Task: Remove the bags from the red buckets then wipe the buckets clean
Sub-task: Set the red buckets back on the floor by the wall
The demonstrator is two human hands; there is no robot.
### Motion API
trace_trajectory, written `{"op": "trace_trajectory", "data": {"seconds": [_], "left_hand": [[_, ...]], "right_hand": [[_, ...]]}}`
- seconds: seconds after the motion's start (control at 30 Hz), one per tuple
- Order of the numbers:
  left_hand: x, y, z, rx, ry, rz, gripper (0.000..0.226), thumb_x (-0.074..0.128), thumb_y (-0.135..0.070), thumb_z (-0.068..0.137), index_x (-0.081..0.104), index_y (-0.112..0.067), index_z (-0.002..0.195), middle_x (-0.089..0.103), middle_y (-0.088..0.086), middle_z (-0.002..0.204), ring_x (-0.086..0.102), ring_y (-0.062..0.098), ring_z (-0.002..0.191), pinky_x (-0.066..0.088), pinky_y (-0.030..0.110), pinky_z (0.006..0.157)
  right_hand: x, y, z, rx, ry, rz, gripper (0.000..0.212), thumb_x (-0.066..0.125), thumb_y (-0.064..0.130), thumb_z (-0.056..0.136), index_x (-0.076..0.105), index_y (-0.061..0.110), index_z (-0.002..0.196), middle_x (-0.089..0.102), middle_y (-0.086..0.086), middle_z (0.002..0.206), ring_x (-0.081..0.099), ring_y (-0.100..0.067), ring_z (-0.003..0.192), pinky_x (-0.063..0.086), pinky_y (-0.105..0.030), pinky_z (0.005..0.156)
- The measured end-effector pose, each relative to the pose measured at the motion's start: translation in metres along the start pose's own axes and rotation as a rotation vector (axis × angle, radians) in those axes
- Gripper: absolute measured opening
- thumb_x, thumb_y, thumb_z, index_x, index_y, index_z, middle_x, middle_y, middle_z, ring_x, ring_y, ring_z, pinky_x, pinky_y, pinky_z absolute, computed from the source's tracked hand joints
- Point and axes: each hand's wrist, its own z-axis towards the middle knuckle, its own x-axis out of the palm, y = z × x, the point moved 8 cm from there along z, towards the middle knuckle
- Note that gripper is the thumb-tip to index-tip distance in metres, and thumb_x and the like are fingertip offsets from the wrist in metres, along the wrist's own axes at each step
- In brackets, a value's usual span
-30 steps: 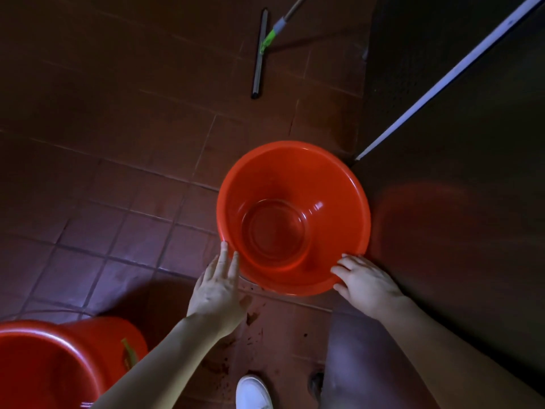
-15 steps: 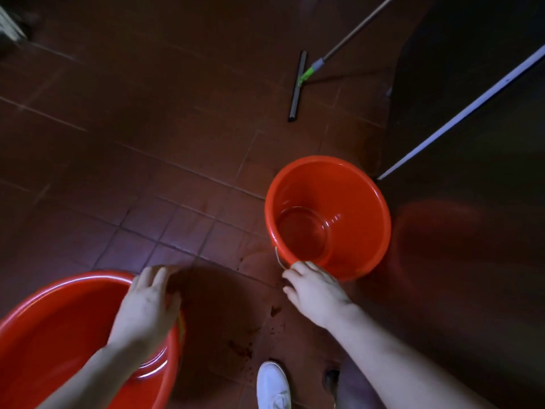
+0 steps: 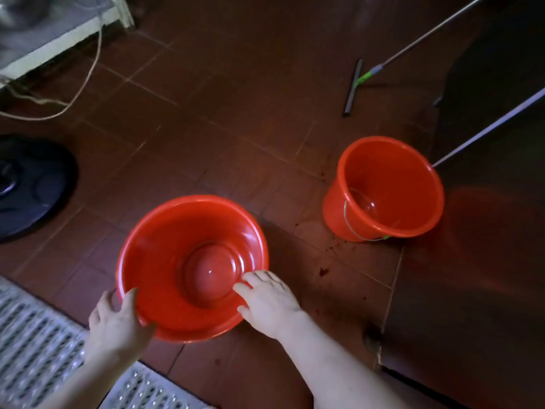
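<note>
Near bucket [image 3: 165,255] and far bucket [image 3: 389,172] are showing glossy red; floor [image 3: 236,128] is showing reddish-brown tiles (grid of paler seams); grate [image 3: 38,343] is showing grey perforated rows.

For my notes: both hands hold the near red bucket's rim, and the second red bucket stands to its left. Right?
No: the head view shows the second red bucket standing to its right. The left hand and right hand do hold the near red bucket by its rim.
</note>
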Motion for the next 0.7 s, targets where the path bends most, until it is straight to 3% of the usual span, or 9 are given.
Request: {"op": "trace_trajectory", "data": {"seconds": [0.13,0.2,0.37,0.7], "left_hand": [[0.036,0.042,-0.006,-0.016,0.145,-0.117,0.085,0.077,-0.03,0.079,0.031,-0.014,0.149,0.04,0.023,0.144,0.045,0.038,0.129,0.037,0.044,0.107],[0.051,0.044,-0.007,0.048,0.183,-0.152,0.083,0.075,-0.026,0.081,0.03,-0.011,0.149,0.038,0.018,0.149,0.048,0.034,0.127,0.035,0.041,0.109],[0.082,0.033,-0.011,0.15,0.162,-0.164,0.081,0.07,-0.029,0.087,0.025,-0.013,0.152,0.011,0.009,0.162,0.021,0.026,0.147,0.018,0.033,0.118],[0.129,-0.047,-0.044,0.415,0.159,0.0,0.084,0.065,-0.039,0.087,0.018,-0.022,0.154,0.001,0.007,0.163,0.016,0.024,0.147,0.017,0.029,0.118]], "right_hand": [[0.038,0.029,0.016,-0.038,0.077,-0.072,0.043,0.051,0.025,0.096,0.045,0.019,0.138,0.04,-0.008,0.143,0.03,-0.027,0.138,0.011,-0.039,0.121],[0.056,0.032,0.026,-0.062,0.114,-0.109,0.043,0.05,0.019,0.095,0.047,0.02,0.138,0.041,-0.008,0.142,0.03,-0.027,0.138,0.008,-0.039,0.122],[0.09,0.006,0.028,-0.045,0.188,-0.141,0.039,0.052,0.029,0.096,0.054,0.022,0.134,0.047,-0.005,0.134,0.037,-0.024,0.132,0.01,-0.036,0.121],[0.089,-0.093,-0.04,0.125,0.197,-0.073,0.036,0.047,0.034,0.099,0.057,0.022,0.132,0.051,-0.003,0.13,0.041,-0.022,0.129,0.015,-0.035,0.12]]}}
